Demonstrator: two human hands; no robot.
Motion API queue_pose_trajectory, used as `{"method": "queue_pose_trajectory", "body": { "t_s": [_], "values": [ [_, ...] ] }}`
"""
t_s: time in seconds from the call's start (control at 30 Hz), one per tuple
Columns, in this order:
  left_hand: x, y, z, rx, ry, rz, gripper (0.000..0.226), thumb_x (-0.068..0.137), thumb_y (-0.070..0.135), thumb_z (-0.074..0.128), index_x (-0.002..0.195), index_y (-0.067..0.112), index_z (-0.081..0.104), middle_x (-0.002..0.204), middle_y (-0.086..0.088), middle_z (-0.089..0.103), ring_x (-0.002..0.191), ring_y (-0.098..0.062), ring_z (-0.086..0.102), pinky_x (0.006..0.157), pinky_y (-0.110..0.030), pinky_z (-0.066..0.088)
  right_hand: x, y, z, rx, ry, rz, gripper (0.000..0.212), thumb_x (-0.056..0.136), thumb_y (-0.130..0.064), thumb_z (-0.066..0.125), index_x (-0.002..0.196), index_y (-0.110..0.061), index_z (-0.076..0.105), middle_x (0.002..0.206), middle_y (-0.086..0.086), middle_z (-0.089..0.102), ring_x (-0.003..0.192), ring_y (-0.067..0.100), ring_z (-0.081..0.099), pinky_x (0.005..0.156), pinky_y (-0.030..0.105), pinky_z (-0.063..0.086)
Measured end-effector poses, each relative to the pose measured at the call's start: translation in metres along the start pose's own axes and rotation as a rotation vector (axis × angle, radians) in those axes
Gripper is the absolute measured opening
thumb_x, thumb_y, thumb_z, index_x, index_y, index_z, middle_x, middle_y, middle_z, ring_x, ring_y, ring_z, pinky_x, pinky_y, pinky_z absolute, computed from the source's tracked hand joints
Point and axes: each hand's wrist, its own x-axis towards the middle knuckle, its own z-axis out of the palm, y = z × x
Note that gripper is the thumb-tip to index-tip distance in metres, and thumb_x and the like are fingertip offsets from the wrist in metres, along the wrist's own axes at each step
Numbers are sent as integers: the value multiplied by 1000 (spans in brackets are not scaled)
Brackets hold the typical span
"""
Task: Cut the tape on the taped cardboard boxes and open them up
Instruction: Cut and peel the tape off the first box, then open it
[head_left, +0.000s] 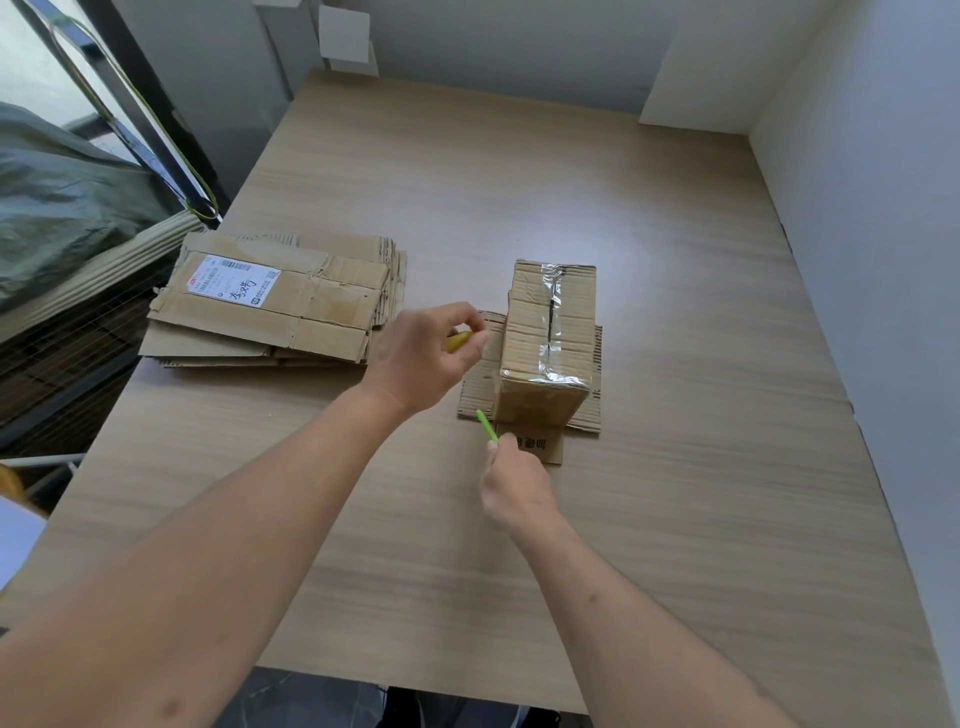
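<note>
Tape still seals the cardboard box (548, 338) mid-worktop (675, 467), standing on its splayed flaps. We pinch a yellow cap (459, 340) in our left hand (421, 358); our right hand (511, 483) grips the green cutter (487, 425), seemingly uncapped for slicing.

Bare forearms, no sleeves (dark trousers below).

I see the box (548, 338) mid-bench (675, 467), standing on spread flaps (480, 374) — the flat stack (280, 301) lies to its left, and both hands sit just before it.
</note>
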Motion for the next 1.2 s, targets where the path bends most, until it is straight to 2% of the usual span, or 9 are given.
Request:
{"method": "queue_pose_trajectory", "body": {
  "t_s": [0.17, 0.33, 0.6, 0.7, 0.87, 0.97, 1.03, 1.13, 1.2],
  "values": [
    [-15, -15, 9, -26, 34, -43, 22, 92, 50, 59, 94, 30, 67, 62, 5, 67, 58, -17, 67, 62, -41, 58, 5, 10, 9, -49, -3, -18, 38, 112, -35, 28, 126, -9, 52, 121, 20, 58, 112, 42, 57, 88, 44, 44],
    [-37, -36, 19, -29, 42, -136, 17, 92, 47, 61, 91, 32, 67, 60, 10, 65, 60, -17, 66, 65, -41, 56, 8, 28, 24, -114, 73, -42, 36, 110, -30, 40, 127, -9, 65, 128, 16, 43, 110, 37, 52, 95, 38, 44],
    [-65, -64, 39, -37, 7, -211, 8, 96, 37, 68, 91, 32, 68, 61, 11, 67, 62, -13, 67, 69, -41, 57, 6, 47, 50, -102, 163, -25, 39, 103, -29, 59, 140, -17, 56, 130, 11, 52, 118, 30, 51, 98, 39, 46],
    [-66, -64, 42, -61, 17, -214, 8, 97, 35, 68, 90, 30, 69, 59, 8, 68, 58, -4, 65, 70, -35, 56, 10, 52, 56, -75, 182, -31, 38, 98, -30, 66, 134, -20, 56, 126, 9, 57, 118, 29, 53, 97, 39, 47],
    [-65, -61, 44, -99, 28, -216, 9, 96, 35, 69, 89, 30, 68, 61, 9, 67, 54, -5, 65, 67, -30, 54, 12, 56, 51, -20, 221, -83, 34, 92, -35, 73, 119, -18, 61, 119, 6, 57, 110, 29, 56, 92, 41, 52],
    [-63, -58, 41, -102, 34, -217, 8, 96, 35, 69, 90, 29, 68, 60, 9, 67, 54, -6, 66, 69, -33, 57, 10, 44, 37, 70, 387, -223, 23, 90, -33, 76, 101, -16, 65, 99, 4, 56, 87, 29, 59, 69, 38, 52],
    [-61, -55, 39, -102, 38, -217, 9, 96, 35, 69, 90, 30, 68, 59, 9, 67, 54, -5, 65, 69, -35, 57, 11, 30, 24, 141, 544, -330, 16, 90, -26, 74, 92, -14, 63, 90, 3, 53, 76, 28, 56, 62, 37, 50],
    [-55, -49, 35, -116, 42, -210, 8, 96, 35, 69, 89, 30, 68, 57, 8, 67, 56, -5, 66, 70, -36, 58, 20, 10, 1, 112, 800, -445, 8, 92, -18, 67, 92, -11, 62, 86, 8, 55, 75, 31, 55, 66, 42, 50],
    [-50, -47, 33, -124, 33, -195, 8, 97, 35, 69, 90, 31, 68, 57, 8, 68, 55, -5, 66, 70, -36, 59, 30, 1, -13, 61, 910, -431, 12, 91, -17, 70, 100, -10, 66, 89, 10, 57, 78, 32, 56, 72, 43, 50]
  ]
}}
